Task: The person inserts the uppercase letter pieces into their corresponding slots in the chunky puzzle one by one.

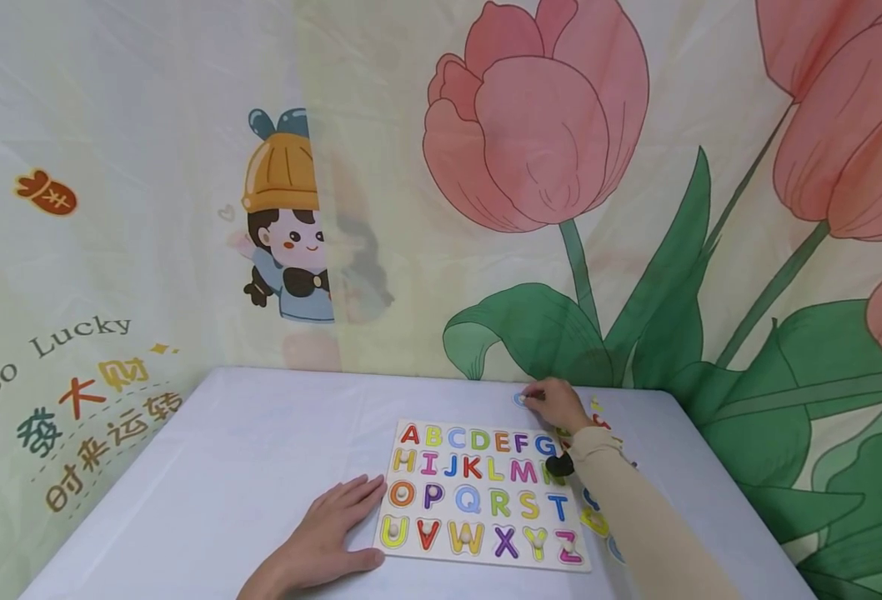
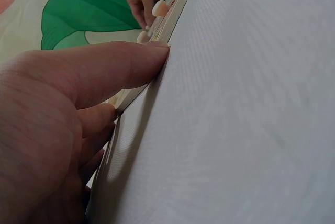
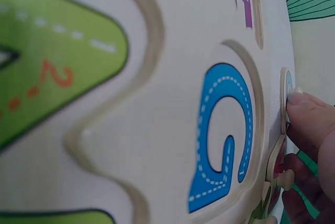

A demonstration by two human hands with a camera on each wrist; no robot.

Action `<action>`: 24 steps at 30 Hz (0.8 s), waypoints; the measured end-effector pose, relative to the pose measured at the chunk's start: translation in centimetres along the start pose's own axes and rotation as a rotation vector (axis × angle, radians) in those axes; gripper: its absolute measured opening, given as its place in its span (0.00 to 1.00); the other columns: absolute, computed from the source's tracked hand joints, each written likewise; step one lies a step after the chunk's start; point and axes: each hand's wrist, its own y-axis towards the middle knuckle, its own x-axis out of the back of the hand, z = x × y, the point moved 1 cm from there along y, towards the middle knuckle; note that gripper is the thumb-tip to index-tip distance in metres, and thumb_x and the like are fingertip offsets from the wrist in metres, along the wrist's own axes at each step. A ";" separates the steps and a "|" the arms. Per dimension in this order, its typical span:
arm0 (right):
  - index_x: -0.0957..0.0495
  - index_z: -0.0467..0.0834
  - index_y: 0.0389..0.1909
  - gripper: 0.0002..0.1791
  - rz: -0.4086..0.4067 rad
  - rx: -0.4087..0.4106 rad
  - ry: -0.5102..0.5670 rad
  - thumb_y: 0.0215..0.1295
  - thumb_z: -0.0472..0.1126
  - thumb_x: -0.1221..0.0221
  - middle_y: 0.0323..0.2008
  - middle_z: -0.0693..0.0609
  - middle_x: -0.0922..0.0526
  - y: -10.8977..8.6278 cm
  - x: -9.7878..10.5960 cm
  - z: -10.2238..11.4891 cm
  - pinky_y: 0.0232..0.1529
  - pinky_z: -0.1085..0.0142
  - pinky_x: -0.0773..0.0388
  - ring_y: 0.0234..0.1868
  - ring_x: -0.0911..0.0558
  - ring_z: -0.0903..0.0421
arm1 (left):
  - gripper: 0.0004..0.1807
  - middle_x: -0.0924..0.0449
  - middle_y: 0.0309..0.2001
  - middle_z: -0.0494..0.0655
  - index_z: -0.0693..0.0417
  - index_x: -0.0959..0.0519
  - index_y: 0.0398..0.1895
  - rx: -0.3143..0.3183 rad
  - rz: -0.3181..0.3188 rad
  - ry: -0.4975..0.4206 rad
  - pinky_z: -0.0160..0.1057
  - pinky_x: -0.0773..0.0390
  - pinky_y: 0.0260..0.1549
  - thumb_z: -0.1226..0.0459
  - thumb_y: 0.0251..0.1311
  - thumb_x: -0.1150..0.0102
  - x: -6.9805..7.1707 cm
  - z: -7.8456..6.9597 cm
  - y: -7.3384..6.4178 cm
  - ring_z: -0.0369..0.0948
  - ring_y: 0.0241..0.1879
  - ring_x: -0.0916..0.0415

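A wooden alphabet puzzle board [image 1: 486, 518] lies on the white table. Several letters on its lower rows, such as the O and the W, carry knobs. My left hand [image 1: 328, 533] rests flat beside the board, its thumb and fingertips against the left edge. Past the board's top right corner, my right hand [image 1: 557, 404] pinches a light blue letter piece [image 1: 519, 400] with thumb and finger. In the right wrist view this piece [image 3: 285, 98] is seen edge-on beyond the blue G recess [image 3: 222, 135]; its letter cannot be read.
Loose letter pieces [image 1: 595, 523] lie along the board's right side, partly hidden under the right forearm [image 1: 636, 500]. More pieces [image 3: 275, 171] sit near the right fingers. A printed curtain [image 1: 381, 192] with tulips hangs behind the table's far edge [image 1: 366, 374].
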 end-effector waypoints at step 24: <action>0.08 0.47 0.40 0.04 -0.050 0.132 -0.023 0.68 0.42 0.27 0.38 0.56 0.13 -4.2 1.4 4.6 0.44 0.59 0.22 0.41 0.22 0.56 | 0.53 0.38 0.82 0.45 0.51 0.34 0.82 -0.012 0.002 0.002 0.69 0.48 0.77 0.36 0.57 0.30 0.0 0.1 0.0 0.56 0.82 0.45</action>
